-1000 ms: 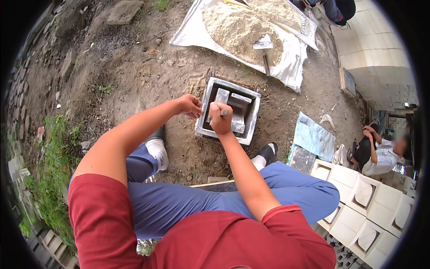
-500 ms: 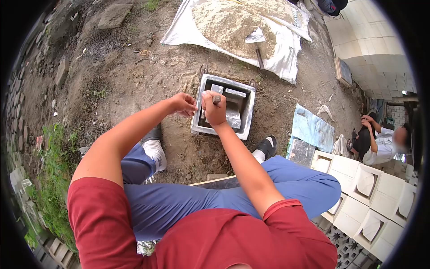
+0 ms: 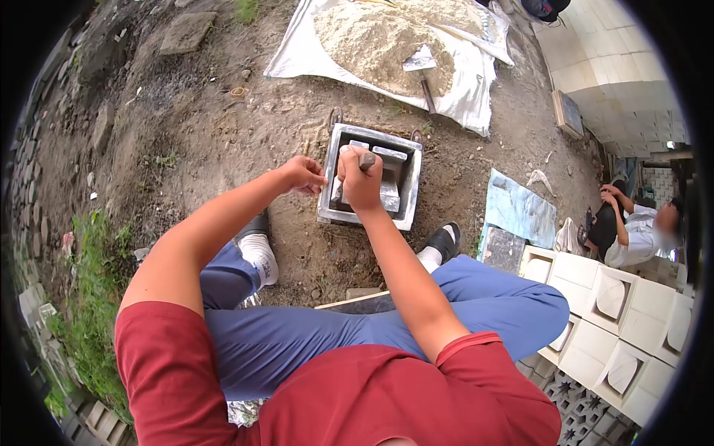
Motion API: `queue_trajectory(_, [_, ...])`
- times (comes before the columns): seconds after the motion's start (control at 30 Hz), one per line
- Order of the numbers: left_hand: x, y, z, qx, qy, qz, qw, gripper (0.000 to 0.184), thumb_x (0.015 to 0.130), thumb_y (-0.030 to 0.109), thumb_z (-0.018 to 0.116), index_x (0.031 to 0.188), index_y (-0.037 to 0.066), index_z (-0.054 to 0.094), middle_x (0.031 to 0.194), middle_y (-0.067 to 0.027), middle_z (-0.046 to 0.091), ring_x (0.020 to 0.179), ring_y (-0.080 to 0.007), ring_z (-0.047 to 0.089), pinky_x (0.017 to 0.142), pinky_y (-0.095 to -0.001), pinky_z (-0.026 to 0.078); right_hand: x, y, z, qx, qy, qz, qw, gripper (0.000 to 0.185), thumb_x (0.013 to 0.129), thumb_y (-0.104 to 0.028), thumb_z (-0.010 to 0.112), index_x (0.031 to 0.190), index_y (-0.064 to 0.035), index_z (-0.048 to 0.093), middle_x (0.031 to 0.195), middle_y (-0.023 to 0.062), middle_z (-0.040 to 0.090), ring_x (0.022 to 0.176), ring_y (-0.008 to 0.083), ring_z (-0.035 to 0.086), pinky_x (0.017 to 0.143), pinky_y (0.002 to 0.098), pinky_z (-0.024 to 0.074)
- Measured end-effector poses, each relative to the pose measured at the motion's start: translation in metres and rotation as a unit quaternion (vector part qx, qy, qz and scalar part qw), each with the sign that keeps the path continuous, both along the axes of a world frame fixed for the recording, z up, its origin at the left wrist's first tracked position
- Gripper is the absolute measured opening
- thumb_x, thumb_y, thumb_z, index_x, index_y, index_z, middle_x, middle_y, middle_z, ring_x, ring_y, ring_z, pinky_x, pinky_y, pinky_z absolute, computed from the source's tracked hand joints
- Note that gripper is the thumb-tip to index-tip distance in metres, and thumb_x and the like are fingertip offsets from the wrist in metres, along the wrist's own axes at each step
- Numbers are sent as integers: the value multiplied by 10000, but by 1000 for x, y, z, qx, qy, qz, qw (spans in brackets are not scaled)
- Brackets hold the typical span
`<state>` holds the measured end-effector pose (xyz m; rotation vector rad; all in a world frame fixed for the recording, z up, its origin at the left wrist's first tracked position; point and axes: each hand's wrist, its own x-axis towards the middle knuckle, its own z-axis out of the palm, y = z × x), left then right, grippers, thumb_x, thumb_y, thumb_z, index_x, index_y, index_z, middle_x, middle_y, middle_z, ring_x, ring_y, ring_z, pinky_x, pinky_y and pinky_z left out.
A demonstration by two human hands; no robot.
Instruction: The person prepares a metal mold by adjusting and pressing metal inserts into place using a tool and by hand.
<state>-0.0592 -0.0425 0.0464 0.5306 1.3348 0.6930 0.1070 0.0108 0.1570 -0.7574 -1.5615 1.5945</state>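
Note:
A square metal mould (image 3: pixel 406 221) sits on the dirt between my feet, with smooth grey raised blocks (image 3: pixel 390 195) inside it. My right hand (image 3: pixel 358 182) is over the left half of the mould, closed round a wooden-handled tool (image 3: pixel 367 160). The end of the handle sticks out above my fist; the working end is mostly hidden, so I cannot tell its kind. At the mould's left rim is my left hand (image 3: pixel 303 175), fingers curled together with the tips by the edge. Whether they pinch anything is unclear.
Beyond the mould, a white sheet (image 3: pixel 286 63) bears a heap of pale sandy powder (image 3: pixel 372 41) and a trowel (image 3: pixel 421 63). Pale cast blocks (image 3: pixel 580 275) and a blue sheet (image 3: pixel 520 204) lie to the right. Another person (image 3: pixel 632 227) sits at the far right.
My right hand and the tool have shifted slightly within the mould, toward me and to the right. My left hand stays by the rim. The whole view has shifted slightly.

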Motion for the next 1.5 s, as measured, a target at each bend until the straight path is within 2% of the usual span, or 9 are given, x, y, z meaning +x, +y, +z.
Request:
queue_trajectory(0.13, [0, 3, -3, -26, 27, 26, 999, 183, 857, 97, 819, 915, 28, 660, 769, -55, 707, 649, -153, 704, 612, -310, 609, -3, 3, 34, -21, 33, 16, 999, 365, 965, -104, 553, 639, -6, 422, 563, -10, 361, 555, 69, 331, 496, 318, 262])
queue_trajectory(0.27, [-3, 6, -8, -15, 16, -15, 1000, 202, 848, 108, 828, 921, 49, 650, 815, -49, 714, 721, -152, 728, 675, -315, 618, 10, -2, -80, 105, -2, -40, 994, 385, 982, -144, 544, 650, -9, 402, 559, 20, 378, 525, 100, 337, 501, 331, 270])
queue_trajectory(0.4, [-4, 2, -8, -22, 44, 4, 999, 238, 817, 125, 861, 943, 47, 676, 816, -48, 720, 697, -142, 713, 662, -318, 610, 7, 4, -61, -47, 43, -22, 998, 418, 1012, -153, 527, 622, -52, 417, 556, -23, 407, 517, 71, 360, 496, 301, 285])
queue_trajectory(0.77, [-11, 12, -18, -26, 67, -25, 997, 331, 786, 157, 892, 1007, 35, 679, 855, -69, 738, 697, -148, 706, 644, -319, 593, -11, 22, 62, 0, 71, -5, 997, 420, 1045, -128, 486, 644, -92, 367, 555, -52, 339, 490, 60, 272, 460, 282, 226])
queue_trajectory(0.87, [-10, 11, -8, 9, 117, -53, 992, 394, 747, 187, 921, 1002, 21, 671, 796, -90, 721, 636, -158, 695, 554, -303, 566, -9, 22, 0, 73, -26, -12, 997, 397, 994, -127, 535, 632, -20, 411, 543, 24, 360, 511, 98, 344, 483, 336, 280])
queue_trajectory(0.93, [-11, 11, -11, 11, 114, -59, 992, 436, 745, 208, 920, 1044, 14, 667, 830, -97, 726, 645, -162, 701, 535, -306, 555, -5, 13, -65, 136, -21, 11, 990, 416, 1014, -139, 512, 623, -54, 397, 555, -28, 400, 515, 63, 349, 482, 293, 280])
queue_trajectory(1.2, [-10, 5, -4, 31, 163, -89, 982, 493, 774, 294, 893, 1091, -6, 663, 874, -111, 734, 692, -173, 719, 599, -297, 552, -9, 23, -49, 55, -31, 7, 998, 364, 976, -122, 552, 653, -2, 434, 553, 43, 391, 527, 104, 374, 497, 334, 303])
queue_trajectory(1.4, [-8, 5, -4, 40, 179, -89, 979, 458, 782, 318, 887, 1041, -2, 688, 872, -109, 735, 672, -166, 707, 594, -301, 551, -17, 26, 24, -17, 42, 17, 999, 399, 981, -109, 546, 617, -44, 397, 557, -46, 391, 523, 48, 342, 479, 289, 273])
queue_trajectory(1.5, [-9, 6, -5, 35, 179, -93, 979, 466, 782, 312, 887, 1059, -6, 689, 873, -110, 735, 676, -164, 709, 595, -302, 553, -14, 22, -25, 30, 12, 10, 999, 378, 971, -114, 562, 636, -22, 411, 559, -8, 379, 532, 78, 352, 493, 318, 282])
